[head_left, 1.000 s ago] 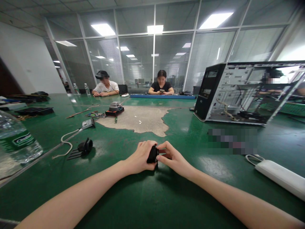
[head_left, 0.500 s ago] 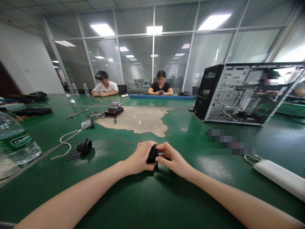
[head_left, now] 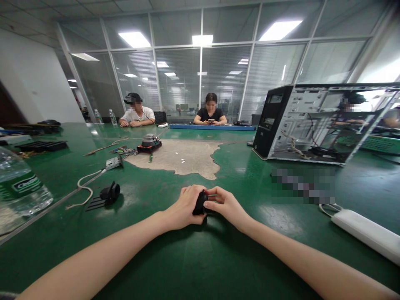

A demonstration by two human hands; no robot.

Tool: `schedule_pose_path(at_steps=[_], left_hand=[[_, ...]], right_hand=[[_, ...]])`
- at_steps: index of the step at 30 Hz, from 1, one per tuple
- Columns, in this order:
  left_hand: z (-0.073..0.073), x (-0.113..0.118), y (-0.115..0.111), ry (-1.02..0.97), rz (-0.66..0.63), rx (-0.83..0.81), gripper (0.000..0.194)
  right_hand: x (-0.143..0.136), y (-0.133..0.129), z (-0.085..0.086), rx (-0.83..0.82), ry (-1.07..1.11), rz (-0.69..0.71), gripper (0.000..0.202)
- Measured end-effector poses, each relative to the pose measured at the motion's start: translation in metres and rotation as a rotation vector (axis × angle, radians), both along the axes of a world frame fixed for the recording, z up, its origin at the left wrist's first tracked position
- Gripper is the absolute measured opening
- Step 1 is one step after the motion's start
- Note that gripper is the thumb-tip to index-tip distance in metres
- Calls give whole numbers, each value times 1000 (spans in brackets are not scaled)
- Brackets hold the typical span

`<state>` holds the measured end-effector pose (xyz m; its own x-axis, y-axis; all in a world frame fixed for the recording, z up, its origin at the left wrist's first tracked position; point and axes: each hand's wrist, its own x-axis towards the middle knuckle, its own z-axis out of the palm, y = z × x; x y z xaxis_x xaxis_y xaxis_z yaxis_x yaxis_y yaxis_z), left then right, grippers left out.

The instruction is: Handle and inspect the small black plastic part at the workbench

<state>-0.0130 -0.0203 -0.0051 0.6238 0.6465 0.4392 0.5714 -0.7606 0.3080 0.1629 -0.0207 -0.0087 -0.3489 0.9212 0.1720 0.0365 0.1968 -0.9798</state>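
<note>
A small black part (head_left: 200,204) is between my two hands, just above the green table (head_left: 200,262). My left hand (head_left: 187,205) is wrapped round its left side, with the thumb below it. From the right, my right hand (head_left: 222,202) grips the part's right side between thumb and fingers. Some of the part is hidden by my fingers. To the left on the table lies another black part (head_left: 110,193) with a round end and several flat prongs.
An open computer case (head_left: 275,125) stands at the right, near a white power strip (head_left: 365,231). A water bottle (head_left: 23,185), a metal bracket with a cable (head_left: 113,162) and a cooler-like part (head_left: 150,142) are to the left. Two people sit across the table.
My right thumb and fingers have shifted slightly on the right side of the black part. My left hand holds it in nearly the same place.
</note>
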Motion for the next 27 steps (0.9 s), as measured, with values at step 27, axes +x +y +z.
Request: schedule_pose_path(at_steps=[27], left_hand=[[6, -1, -1, -110, -18, -48, 68]], right_hand=[[-1, -5, -3, 181, -15, -39, 26]])
